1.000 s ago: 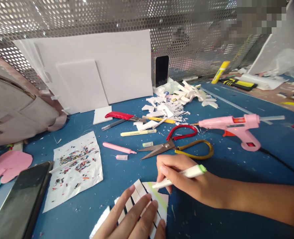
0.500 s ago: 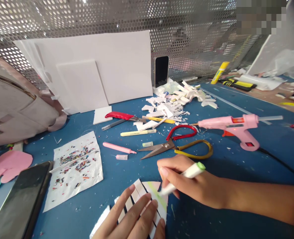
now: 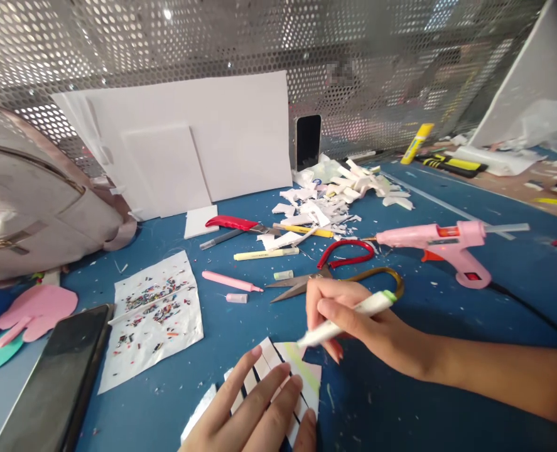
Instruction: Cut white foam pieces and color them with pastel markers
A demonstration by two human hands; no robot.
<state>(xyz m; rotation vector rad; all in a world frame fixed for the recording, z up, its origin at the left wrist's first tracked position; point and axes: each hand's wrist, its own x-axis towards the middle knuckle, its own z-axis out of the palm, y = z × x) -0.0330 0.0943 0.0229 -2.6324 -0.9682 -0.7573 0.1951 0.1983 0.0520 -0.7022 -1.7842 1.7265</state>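
My left hand (image 3: 254, 411) lies flat with fingers spread on a small white card (image 3: 301, 370) that has black stripes and a pale green band. It rests near the front edge of the blue table (image 3: 400, 402). My right hand (image 3: 363, 323) grips a white marker with a green end (image 3: 348, 317), its tip just above the card's upper right corner. Scissors with red and yellow handles (image 3: 344, 267) lie just behind my right hand, partly hidden by it.
A pink glue gun (image 3: 441, 245) with its cord sits at right. White paper scraps (image 3: 335, 201), a red knife (image 3: 231, 224), pens and a pink marker (image 3: 231, 282) lie mid-table. Paper with confetti (image 3: 156, 317), a dark phone (image 3: 52, 383), a bag (image 3: 33, 207) and white boards (image 3: 203, 144) are left and behind.
My right hand drew the marker down along the card's green band, then lifted it back to the upper corner. My view tilted slightly upward. My left hand stayed pressed on the card.
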